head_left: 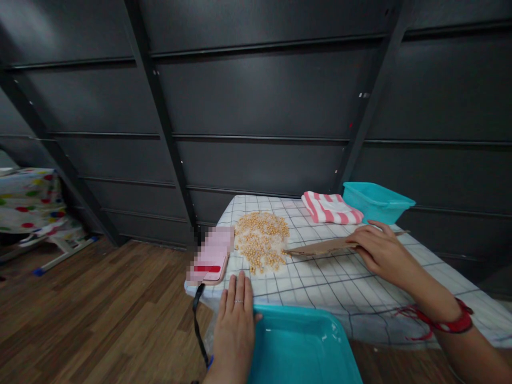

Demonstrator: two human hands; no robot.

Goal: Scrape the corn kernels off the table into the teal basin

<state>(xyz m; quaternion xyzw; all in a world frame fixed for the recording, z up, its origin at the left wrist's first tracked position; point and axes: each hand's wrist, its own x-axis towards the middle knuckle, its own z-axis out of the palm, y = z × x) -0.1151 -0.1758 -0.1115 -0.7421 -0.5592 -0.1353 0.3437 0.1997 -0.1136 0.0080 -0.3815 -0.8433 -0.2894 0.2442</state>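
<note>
My right hand (382,253) grips a flat piece of brown cardboard (326,247), fingers above it. The cardboard's far tip meets the right side of a spread heap of yellow soybean-like grains (262,237), mixed with fine white grains, on the checked tablecloth (312,282). My left hand (236,320) lies with fingers stretched out at the table's front edge, below the heap. Its thumb is at the rim of a turquoise tray (296,310), which sits low in front of the table. Whether the thumb presses on the rim, I cannot tell.
A pink phone (214,256) lies at the table's left edge, a black strap (196,314) hanging below it. Behind are a folded pink-and-white striped cloth (331,208) and a turquoise basin (374,201). A dark panelled wall (260,101) stands behind the table.
</note>
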